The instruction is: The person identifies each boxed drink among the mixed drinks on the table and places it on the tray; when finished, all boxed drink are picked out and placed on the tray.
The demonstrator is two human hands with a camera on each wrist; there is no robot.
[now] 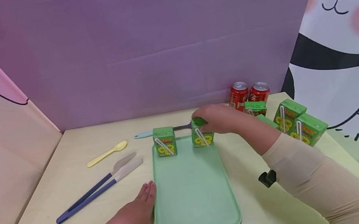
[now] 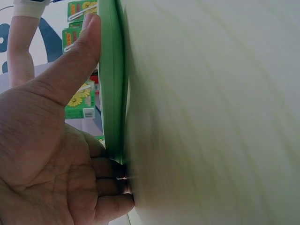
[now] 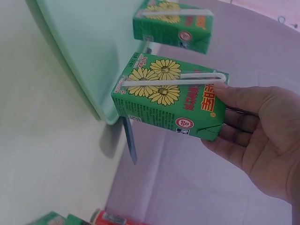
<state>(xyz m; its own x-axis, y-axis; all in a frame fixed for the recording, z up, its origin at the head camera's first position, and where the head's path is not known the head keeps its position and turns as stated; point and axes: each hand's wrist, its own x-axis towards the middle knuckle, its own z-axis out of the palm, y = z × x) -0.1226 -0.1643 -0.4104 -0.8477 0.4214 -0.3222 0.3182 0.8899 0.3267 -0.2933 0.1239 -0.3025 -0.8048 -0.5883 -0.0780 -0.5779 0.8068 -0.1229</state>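
Observation:
My right hand (image 1: 219,118) grips the top of a green drink carton (image 3: 166,93) with yellow flowers and a white straw. The carton is upright at the far right corner of a light green tray (image 1: 192,194); whether its base touches the tray I cannot tell. A second matching carton (image 1: 164,142) stands at the tray's far left corner. My left hand (image 1: 135,215) rests against the tray's near left edge, thumb (image 2: 77,56) spread at the front rim and fingers along the left side, as the left wrist view also shows.
Several more green cartons (image 1: 309,128) and two red cans (image 1: 239,94) stand at the far right. Left of the tray lie a yellow spoon (image 1: 107,153) and blue-handled tongs (image 1: 97,190). Behind the tray is a utensil with a light blue handle (image 1: 143,135), partly hidden by cartons.

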